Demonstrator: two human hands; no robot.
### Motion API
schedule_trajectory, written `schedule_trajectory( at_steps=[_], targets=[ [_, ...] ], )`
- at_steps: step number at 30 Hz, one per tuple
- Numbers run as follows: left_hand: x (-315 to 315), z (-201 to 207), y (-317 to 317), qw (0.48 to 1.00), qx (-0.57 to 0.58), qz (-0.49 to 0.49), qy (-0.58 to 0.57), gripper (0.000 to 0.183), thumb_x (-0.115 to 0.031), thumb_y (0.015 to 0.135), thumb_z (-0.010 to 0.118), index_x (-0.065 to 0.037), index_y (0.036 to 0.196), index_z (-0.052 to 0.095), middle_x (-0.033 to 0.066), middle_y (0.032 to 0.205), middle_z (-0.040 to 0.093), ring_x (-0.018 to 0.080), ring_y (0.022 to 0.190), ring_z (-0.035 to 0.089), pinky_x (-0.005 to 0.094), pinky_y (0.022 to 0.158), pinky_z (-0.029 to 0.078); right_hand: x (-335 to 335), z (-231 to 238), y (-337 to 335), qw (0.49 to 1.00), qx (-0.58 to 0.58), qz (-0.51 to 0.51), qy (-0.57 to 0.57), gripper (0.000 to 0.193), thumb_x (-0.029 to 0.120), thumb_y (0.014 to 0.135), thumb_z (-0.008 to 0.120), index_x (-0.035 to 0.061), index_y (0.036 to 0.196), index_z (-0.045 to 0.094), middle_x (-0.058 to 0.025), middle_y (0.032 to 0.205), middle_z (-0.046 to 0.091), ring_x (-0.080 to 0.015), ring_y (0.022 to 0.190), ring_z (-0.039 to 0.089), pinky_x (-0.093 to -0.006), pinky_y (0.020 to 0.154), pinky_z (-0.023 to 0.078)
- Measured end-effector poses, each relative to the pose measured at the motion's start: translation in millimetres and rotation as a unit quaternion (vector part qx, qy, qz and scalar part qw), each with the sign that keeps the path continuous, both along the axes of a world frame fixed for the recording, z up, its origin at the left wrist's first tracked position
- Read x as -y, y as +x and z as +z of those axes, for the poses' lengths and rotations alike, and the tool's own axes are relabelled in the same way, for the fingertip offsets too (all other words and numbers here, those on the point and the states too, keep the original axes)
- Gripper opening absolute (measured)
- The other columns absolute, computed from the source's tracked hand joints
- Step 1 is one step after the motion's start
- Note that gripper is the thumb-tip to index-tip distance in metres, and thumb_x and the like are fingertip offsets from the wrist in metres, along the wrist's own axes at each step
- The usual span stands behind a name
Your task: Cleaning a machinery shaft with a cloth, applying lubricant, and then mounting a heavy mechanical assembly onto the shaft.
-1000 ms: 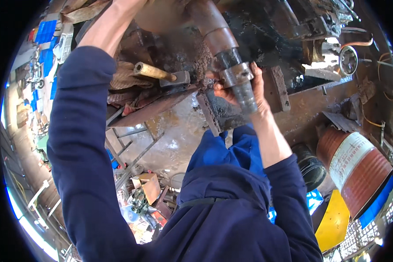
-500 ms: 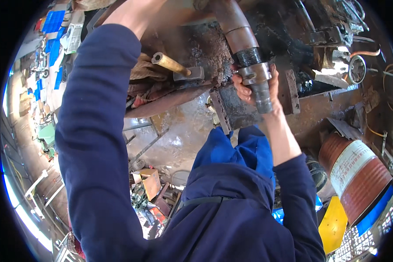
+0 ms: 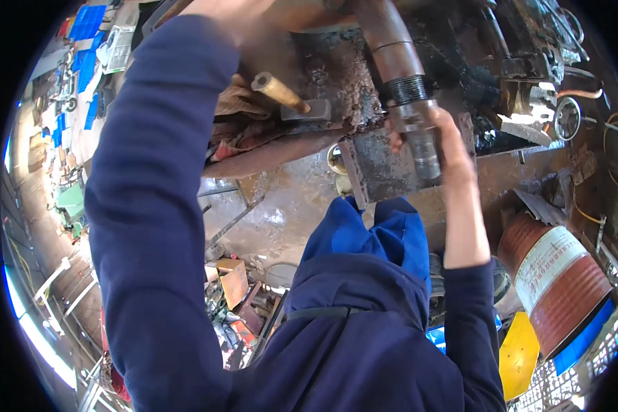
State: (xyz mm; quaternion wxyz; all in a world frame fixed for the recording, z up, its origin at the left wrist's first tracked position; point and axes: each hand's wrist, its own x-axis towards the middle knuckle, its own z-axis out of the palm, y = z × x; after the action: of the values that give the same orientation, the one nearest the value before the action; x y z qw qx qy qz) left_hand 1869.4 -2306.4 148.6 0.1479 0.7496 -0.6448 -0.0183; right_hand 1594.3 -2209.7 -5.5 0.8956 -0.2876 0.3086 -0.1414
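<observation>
A thick brown steel pipe point(image 3: 391, 44) comes down from the top edge and ends in a dark male thread point(image 3: 408, 89). On that end sits a stepped, shiny metal coupling point(image 3: 416, 118), its narrower end pointing down. My right hand point(image 3: 453, 141) wraps around the coupling, palm and thumb side along its right, some fingertips showing at its left. Blurred at the top edge, my left hand point(image 3: 237, 10) reaches up beside the pipe's upper part; its fingers lie beyond the frame.
A hammer point(image 3: 285, 95) with a pale handle rests on the greasy bench left of the pipe, near brown rags point(image 3: 244, 99). Below the coupling is a rusty metal bracket point(image 3: 356, 172). A red-and-white drum point(image 3: 553, 278) stands at right, a yellow panel point(image 3: 518, 357) beside it.
My right hand has swung round to the coupling's right side, its forearm now more upright. The left hand stays high and blurred. The pipe and bench appear shifted slightly right in view.
</observation>
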Motion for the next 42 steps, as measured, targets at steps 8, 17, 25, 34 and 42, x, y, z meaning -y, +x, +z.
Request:
schedule_trajectory(
  at_steps=[8,17,25,34,42],
  targets=[
    [-2,-1,13,1.000,-0.003,-0.007,-0.002,0.061,-0.051,0.080,0.074,-0.001,0.115,0.071,0.0231,0.114,0.071,0.0353,0.108,0.067,0.0396,0.092,0.052,2,9,1,0.980,-0.177,-0.048,-0.072,0.076,0.056,0.085,0.070,-0.0043,0.129,0.057,-0.0188,0.107,0.072,-0.0311,0.105,0.069,-0.0410,0.090,0.054],
    [-2,11,-4,1.000,-0.024,0.010,0.013,0.075,-0.057,0.081,0.070,-0.001,0.131,0.063,0.0236,0.129,0.065,0.0366,0.122,0.061,0.0390,0.103,0.048,1,-37,3,0.980,0.146,0.018,0.134,0.091,0.069,0.078,0.066,-0.0075,0.126,0.054,-0.0152,0.103,0.065,-0.0205,0.074,0.063,-0.0363,0.071,0.053],
    [-31,11,13,0.999,-0.005,0.030,0.012,0.066,-0.055,0.083,0.068,-0.004,0.126,0.067,0.0239,0.123,0.067,0.0362,0.120,0.062,0.0413,0.102,0.048,7,28,-2,0.980,-0.168,-0.011,-0.104,0.072,0.058,0.089,0.063,-0.0031,0.126,0.059,-0.0167,0.101,0.072,-0.0250,0.091,0.069,-0.0377,0.083,0.056],
    [-46,9,23,0.998,-0.024,0.052,0.020,0.065,-0.055,0.083,0.068,-0.004,0.124,0.068,0.0239,0.122,0.067,0.0364,0.118,0.063,0.0415,0.101,0.048,-3,-41,15,0.953,0.220,-0.001,0.210,0.096,0.070,0.081,0.064,-0.0085,0.134,0.046,-0.0167,0.104,0.060,-0.0202,0.072,0.056,-0.0360,0.069,0.051],
    [-42,13,11,0.997,-0.043,0.053,0.033,0.064,-0.054,0.083,0.069,-0.004,0.122,0.069,0.0239,0.120,0.068,0.0366,0.117,0.063,0.0417,0.101,0.048,7,42,15,0.960,-0.208,0.039,-0.183,0.060,0.044,0.097,0.058,-0.0026,0.134,0.053,-0.0172,0.112,0.069,-0.0261,0.086,0.069,-0.0388,0.080,0.056]
  ],
)
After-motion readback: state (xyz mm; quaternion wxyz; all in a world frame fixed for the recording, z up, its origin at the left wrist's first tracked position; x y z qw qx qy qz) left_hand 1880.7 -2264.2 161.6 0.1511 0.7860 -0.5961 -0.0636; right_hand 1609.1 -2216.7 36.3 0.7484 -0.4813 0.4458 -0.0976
